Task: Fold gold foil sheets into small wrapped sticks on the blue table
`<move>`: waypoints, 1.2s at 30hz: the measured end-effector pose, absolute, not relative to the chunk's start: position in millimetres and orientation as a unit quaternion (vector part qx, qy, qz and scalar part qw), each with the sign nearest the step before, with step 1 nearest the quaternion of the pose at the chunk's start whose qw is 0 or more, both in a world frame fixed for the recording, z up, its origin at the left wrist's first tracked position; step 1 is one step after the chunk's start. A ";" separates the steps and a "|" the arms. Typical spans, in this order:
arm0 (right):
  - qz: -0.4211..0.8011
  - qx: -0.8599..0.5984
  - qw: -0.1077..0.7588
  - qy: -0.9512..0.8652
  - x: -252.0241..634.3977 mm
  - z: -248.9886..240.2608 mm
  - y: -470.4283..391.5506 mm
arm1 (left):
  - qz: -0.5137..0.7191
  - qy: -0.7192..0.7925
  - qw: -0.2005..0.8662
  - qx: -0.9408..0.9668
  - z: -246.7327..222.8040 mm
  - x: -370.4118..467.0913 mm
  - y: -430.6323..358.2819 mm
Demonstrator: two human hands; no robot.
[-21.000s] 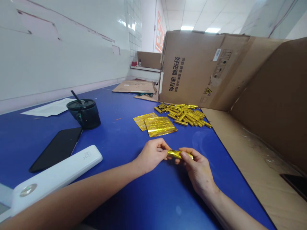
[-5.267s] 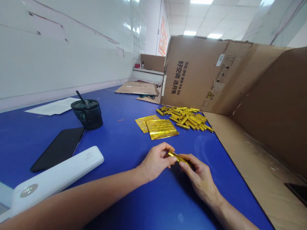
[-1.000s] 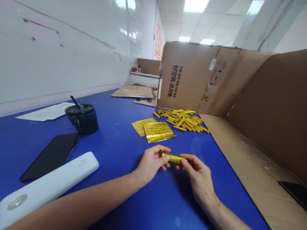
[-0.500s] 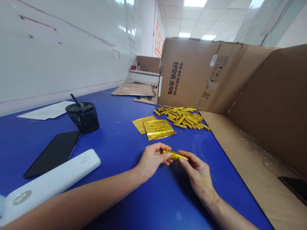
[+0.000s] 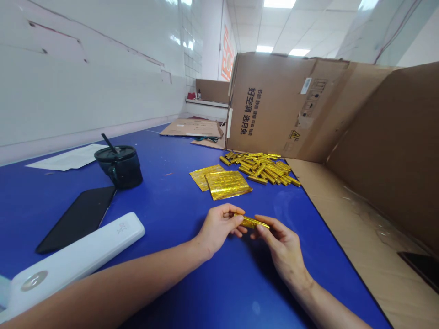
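Between my hands is a small roll of gold foil paper [image 5: 251, 222], held above the blue table. My left hand [image 5: 221, 228] pinches its left end between thumb and fingers. On the other end, my right hand [image 5: 281, 242] is closed with thumb and fingertips. Just beyond lie flat gold foil sheets [image 5: 228, 185], a stack overlapping another piece to its left. Behind these, a heap of finished-looking gold foil rolls [image 5: 264, 168] rests against the cardboard.
A large cardboard box [image 5: 274, 105] walls off the back and right of the blue table [image 5: 164, 187]. On the left are a dark lidded mug with a straw [image 5: 120, 169], a black phone [image 5: 77, 219], a white elongated device [image 5: 78, 251] and white paper [image 5: 65, 157].
The foil roll looks slightly narrower and smoother between my fingers. Both hands stay in nearly the same place; the view has shifted very slightly.
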State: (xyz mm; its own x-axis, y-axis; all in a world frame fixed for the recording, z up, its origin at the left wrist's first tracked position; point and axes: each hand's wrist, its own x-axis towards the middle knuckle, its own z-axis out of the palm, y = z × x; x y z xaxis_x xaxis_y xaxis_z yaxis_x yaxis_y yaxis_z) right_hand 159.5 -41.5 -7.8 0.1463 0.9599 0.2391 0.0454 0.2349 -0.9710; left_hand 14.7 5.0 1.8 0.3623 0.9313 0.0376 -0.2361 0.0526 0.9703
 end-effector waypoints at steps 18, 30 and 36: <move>0.402 -0.471 0.586 -0.522 160.3 -8.3 -38.3 | 0.459 0.311 0.640 0.532 -1.8 14.7 5.7; 0.408 -0.484 0.570 -0.525 160.1 -9.6 -37.8 | 0.448 0.334 0.641 0.526 2.2 15.9 4.7; 0.416 -0.485 0.581 -0.504 159.2 -7.5 -38.1 | 0.457 0.344 0.640 0.513 2.4 15.9 4.6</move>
